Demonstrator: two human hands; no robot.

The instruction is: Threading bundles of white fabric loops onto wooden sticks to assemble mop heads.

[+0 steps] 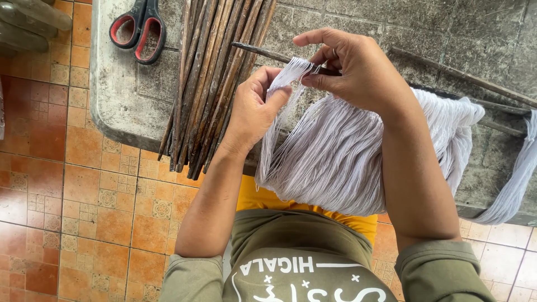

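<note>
A thick hank of pale grey-white thread (pixel 335 156) drapes over the edge of a concrete bench (pixel 120 95) and onto my lap. My left hand (pixel 254 106) pinches a small bunch of the threads and holds it up. My right hand (pixel 349 70) grips the top of the same bunch, where the threads loop over a thin dark stick (pixel 260 51). The stick's far end is hidden behind my right hand.
A bundle of several dark wooden sticks (pixel 210 84) lies on the bench, overhanging its near edge. Red-handled scissors (pixel 137 28) rest at the bench's far left. Another strand of thread (pixel 514 179) hangs at the right. Orange patterned floor tiles (pixel 84 196) spread to the left.
</note>
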